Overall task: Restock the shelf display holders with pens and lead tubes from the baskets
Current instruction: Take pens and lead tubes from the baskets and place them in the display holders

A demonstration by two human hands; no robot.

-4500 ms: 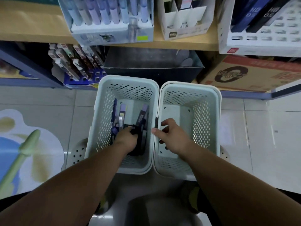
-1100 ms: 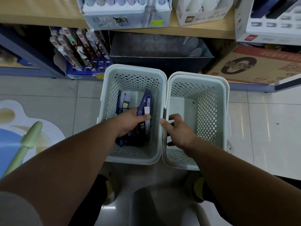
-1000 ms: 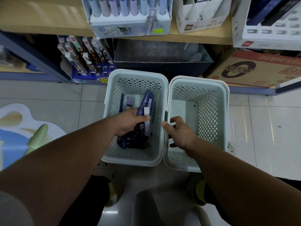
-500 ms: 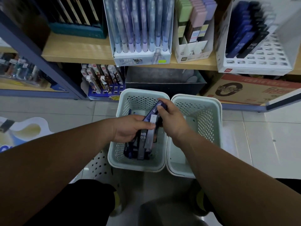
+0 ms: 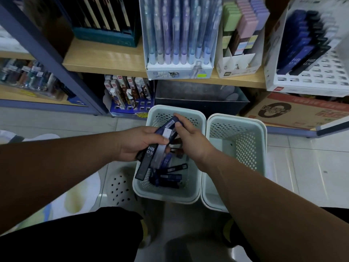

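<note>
Left hand point(image 5: 139, 143) is curled round a bundle point(image 5: 150, 157) of dark lead tubes, thumb across the front, fingers behind; clamped, so the tubes fan slightly but stay roughly parallel, upper ends tilted away toward the shelf point(image 5: 113, 59); judged to be held like this as a magazine, one tube drawn off at a time. Right hand point(image 5: 191, 141) pinches the far end of the top tube point(image 5: 170, 126), fingers closed on it; how many fingers bear on it is hidden by the back of the hand. Bundle hangs over the left basket point(image 5: 162, 195), lower ends dipping inside its rim; probably kept there so a slipped tube drops back among the loose tubes point(image 5: 170, 176) on the basket floor, not onto the tiles. Right basket point(image 5: 236, 119) stands just beside the left one, rims apparently touching. Likely target, by the matching HB 0.5 print, is the white holder point(image 5: 306, 85) on the shelf, up and to the right; it is partly filled with blue and black tubes, front slots vacant. Pen holder point(image 5: 179, 69) at centre looks full. Step in hand: separating one tube for transfer; lead restock judged unfinished, stock remaining in basket and hand. Next move calls for a clean pull along the tube's length; otherwise neighbours may drag out with it.
</note>
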